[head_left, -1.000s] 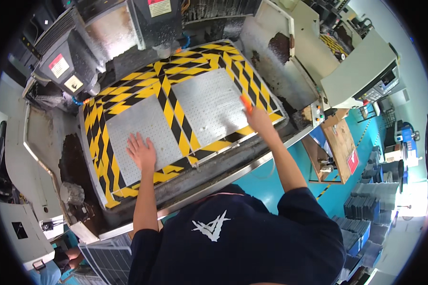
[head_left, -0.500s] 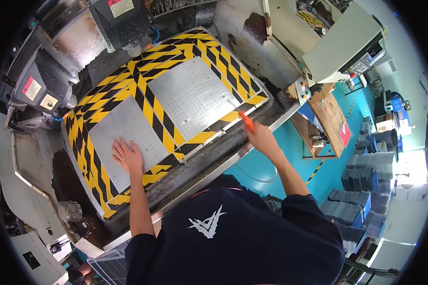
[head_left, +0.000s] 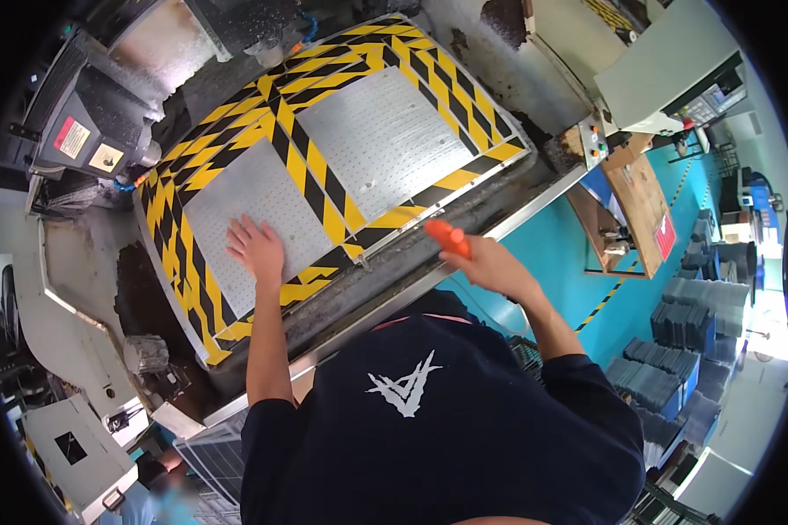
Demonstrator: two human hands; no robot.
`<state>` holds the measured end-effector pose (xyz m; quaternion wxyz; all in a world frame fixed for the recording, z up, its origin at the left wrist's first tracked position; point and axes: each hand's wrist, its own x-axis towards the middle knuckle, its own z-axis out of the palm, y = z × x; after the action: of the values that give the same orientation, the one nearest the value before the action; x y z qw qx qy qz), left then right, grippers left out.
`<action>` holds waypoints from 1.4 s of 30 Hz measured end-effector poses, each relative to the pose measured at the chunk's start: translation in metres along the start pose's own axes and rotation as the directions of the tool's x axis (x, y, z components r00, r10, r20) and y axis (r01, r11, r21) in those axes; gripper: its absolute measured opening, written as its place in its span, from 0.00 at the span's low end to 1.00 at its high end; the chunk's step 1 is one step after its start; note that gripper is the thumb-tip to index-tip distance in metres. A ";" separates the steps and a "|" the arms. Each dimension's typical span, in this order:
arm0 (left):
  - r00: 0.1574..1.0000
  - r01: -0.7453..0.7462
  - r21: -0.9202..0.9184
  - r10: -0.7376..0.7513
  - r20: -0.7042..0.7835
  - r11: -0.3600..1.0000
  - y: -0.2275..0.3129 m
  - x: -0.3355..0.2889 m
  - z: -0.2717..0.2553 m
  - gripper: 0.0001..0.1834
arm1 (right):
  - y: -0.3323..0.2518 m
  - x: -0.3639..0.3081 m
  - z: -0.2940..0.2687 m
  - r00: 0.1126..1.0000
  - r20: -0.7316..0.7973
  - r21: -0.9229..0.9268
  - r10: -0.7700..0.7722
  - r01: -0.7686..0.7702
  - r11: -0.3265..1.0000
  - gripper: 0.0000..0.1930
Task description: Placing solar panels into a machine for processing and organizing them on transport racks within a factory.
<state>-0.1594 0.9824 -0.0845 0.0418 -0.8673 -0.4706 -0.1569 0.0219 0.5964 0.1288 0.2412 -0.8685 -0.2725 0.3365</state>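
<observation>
My left hand (head_left: 256, 250) lies with fingers spread on the left perforated metal plate (head_left: 236, 188), close to its lower right part. In my closed right hand (head_left: 492, 265) is an orange air blow gun (head_left: 447, 237), its front end pointing left over the near edge of the machine bed. A thin pale hose (head_left: 505, 317) shows below that hand. The right perforated plate (head_left: 381, 140) is beside the left one. Yellow-and-black striped tape (head_left: 311, 179) runs between and around both plates. Part of the gun is covered by my fingers.
Dark spindle housings (head_left: 96, 131) stand over the bed's far left side. A metal rail (head_left: 534, 206) edges the machine in front of me. To the right are a wooden cart (head_left: 635, 206) and stacks of grey sheets (head_left: 674, 350). Another person (head_left: 162, 499) is partly visible at lower left.
My right hand has drawn the air blow gun back toward me and turned it more to the left. My left hand stays spread on the plate. The whole view has shifted.
</observation>
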 end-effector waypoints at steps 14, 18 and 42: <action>0.772 -0.505 -0.553 0.633 0.054 0.663 0.128 -0.001 -0.044 0.33 | 0.019 -0.009 -0.042 0.992 0.043 -0.109 0.121 -0.115 0.987 0.22; 0.765 -0.509 -0.509 0.635 0.102 0.695 0.134 0.000 -0.033 0.33 | 0.048 -0.007 -0.060 0.986 -0.091 -0.049 0.136 -0.141 0.989 0.22; 0.761 -0.503 -0.448 0.624 0.175 0.739 0.133 0.003 -0.041 0.41 | 0.086 0.038 -0.082 0.851 -0.491 -0.223 0.186 -0.329 0.918 0.24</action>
<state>-0.0569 0.9019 -0.0349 -0.1535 -0.9742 -0.1430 -0.0832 0.1312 0.5376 0.1135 0.1170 -0.9782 -0.1350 0.1056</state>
